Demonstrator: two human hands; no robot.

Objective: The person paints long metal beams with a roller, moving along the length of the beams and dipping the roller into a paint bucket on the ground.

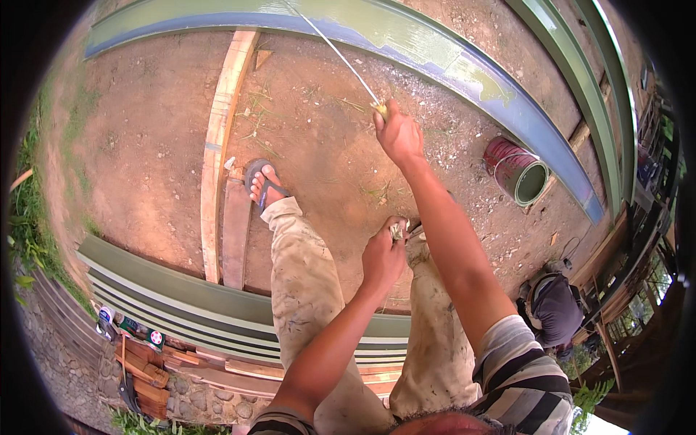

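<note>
My right hand (400, 136) is closed round the yellow grip (380, 111) of a long thin metal rod (335, 49). The rod reaches up and left over a long steel beam (406, 45), and its far end lies beyond the top of the picture. Patches of green cover part of the beam; the rest is blue-grey. Low in front of my right knee, my left hand (384, 254) has its fingers closed on a crumpled pale rag (396, 231). A reddish paint can (502, 157), green inside, stands on the ground to the right of my right forearm.
A wooden beam (216, 163) lies on the dirt to the left, beside my sandalled foot (267, 185). Green steel beams (591, 87) run along the right, with more stacked (159, 272) behind me. A dark bag-like item (557, 308) sits at lower right.
</note>
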